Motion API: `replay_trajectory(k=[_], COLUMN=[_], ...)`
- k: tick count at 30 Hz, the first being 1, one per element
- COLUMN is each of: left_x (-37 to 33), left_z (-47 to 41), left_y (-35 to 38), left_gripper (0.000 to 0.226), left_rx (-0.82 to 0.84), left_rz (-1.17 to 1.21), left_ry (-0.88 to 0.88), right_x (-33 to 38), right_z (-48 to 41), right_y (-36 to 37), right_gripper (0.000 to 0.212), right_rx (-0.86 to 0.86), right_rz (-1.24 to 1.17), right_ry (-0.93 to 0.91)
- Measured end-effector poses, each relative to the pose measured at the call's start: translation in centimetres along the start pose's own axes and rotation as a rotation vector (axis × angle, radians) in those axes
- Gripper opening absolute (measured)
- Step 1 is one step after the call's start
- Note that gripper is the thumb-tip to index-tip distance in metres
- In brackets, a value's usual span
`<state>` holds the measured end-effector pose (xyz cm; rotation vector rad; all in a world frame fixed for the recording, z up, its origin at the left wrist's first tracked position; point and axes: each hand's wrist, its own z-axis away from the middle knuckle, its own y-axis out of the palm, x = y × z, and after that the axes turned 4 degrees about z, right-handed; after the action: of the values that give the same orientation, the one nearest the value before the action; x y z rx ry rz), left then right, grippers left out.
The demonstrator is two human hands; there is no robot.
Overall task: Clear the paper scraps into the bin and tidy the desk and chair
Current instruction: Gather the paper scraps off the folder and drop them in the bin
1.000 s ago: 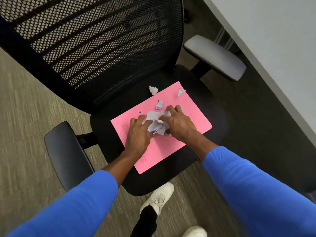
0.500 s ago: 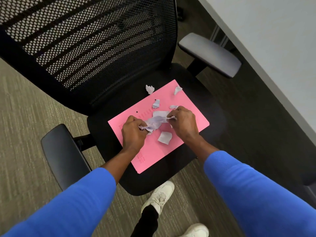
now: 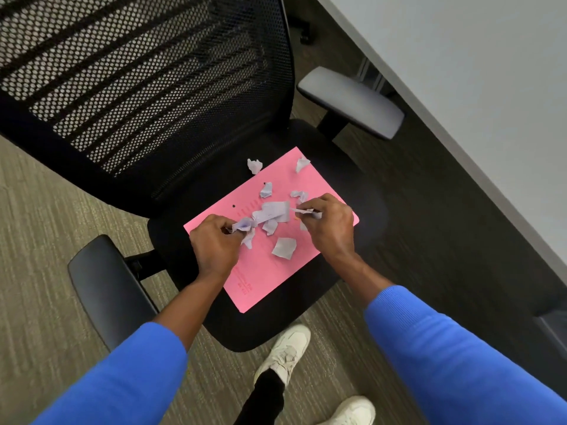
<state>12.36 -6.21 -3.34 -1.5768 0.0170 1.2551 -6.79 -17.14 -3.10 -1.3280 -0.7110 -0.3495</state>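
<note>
Landmark: pink folder (image 3: 270,271), lying flat on the seat of the black mesh chair (image 3: 147,87).

Left hand (image 3: 214,243): over the folder's left corner. Grip closed on a crumpled scrap (image 3: 244,224), pinched betw. thumb and fingers; part of the scrap hangs below the fingers, toward the folder.

Right hand (image 3: 329,225): over the folder's right edge. Grip closed on a thin strip (image 3: 302,211) at the fingertips; strip is small and blurred, so approx. shape only.

Loose paper scraps, rel. to folder:
- Largest flat piece (image 3: 273,211) at centre, betw. the 2 hands.
- Flat squarish piece (image 3: 284,247) just below centre, apart from both hands.
- Small piece (image 3: 266,190) above centre, near 2 black dots.
- Piece (image 3: 300,195) just above the right hand.
- Piece (image 3: 302,164) at the top corner.
- Piece (image 3: 254,165) off the top-left edge, on the seat.

Counter (image 3: 475,72): grey slab well to the right of the folder, past the chair's grey armrest (image 3: 349,102). Blue sleeves cover both forearms to mid-length.
</note>
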Motion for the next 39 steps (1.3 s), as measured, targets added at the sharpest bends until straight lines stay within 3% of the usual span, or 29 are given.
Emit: replay_trajectory(k=[6, 12, 28, 37, 39], left_x=[-2.9, -7.1, -13.8, -14.3, -14.1], left_z=[3.1, 8.3, 28.5, 42.7, 45.5], left_y=[-0.3, 3.1, 24.0, 35.9, 38.4], left_gripper=[0.017, 0.022, 0.013, 0.023, 0.024], left_rx=[-0.079, 0.023, 0.567, 0.809, 0.837], left_rz=[0.004, 0.193, 0.031, -0.079, -0.108], left_ry=[0.045, 0.043, 0.21, 0.107, 0.09], right_x=[-2.7, -6.7, -26.9, -38.3, -40.9], right_z=[2.6, 7.1, 26.8, 38.5, 40.4], right_y=[-2.2, -5.6, -14.0, -15.9, -16.0], right_gripper=[0.016, 0.024, 0.016, 0.01, 0.019], right_rx=[-0.059, -0.165, -0.465, -0.581, -0.586], right_rz=[-0.045, -0.142, -0.136, -0.205, -0.192], right_ry=[0.091, 0.253, 0.743, 1.05, 1.134])
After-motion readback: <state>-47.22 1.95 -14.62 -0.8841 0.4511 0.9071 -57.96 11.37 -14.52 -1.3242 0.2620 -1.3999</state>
